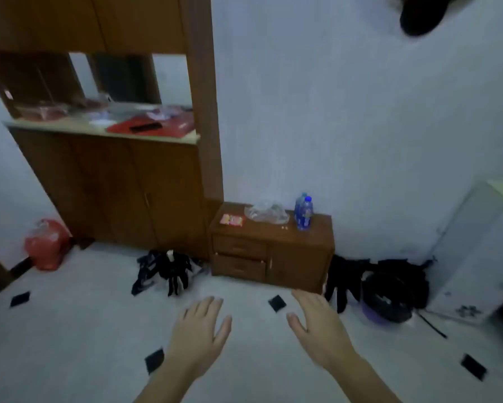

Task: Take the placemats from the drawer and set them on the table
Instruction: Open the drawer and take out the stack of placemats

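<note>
A small brown wooden cabinet (273,245) stands on the floor against the white wall, with two drawers (238,258) on its left side and a door on its right. Both drawers look shut; no placemats are visible. My left hand (201,335) and my right hand (317,330) are held out in front of me over the white floor, short of the cabinet, fingers spread and holding nothing. A table (477,251) with a pale patterned cloth shows at the right edge.
Two blue-capped water bottles (303,212), a clear plastic bag (266,212) and a red packet sit on the cabinet top. A tall brown wardrobe (113,184) stands left. Dark clothes (163,271), a black bag (392,289) and a red bag (47,244) lie on the floor.
</note>
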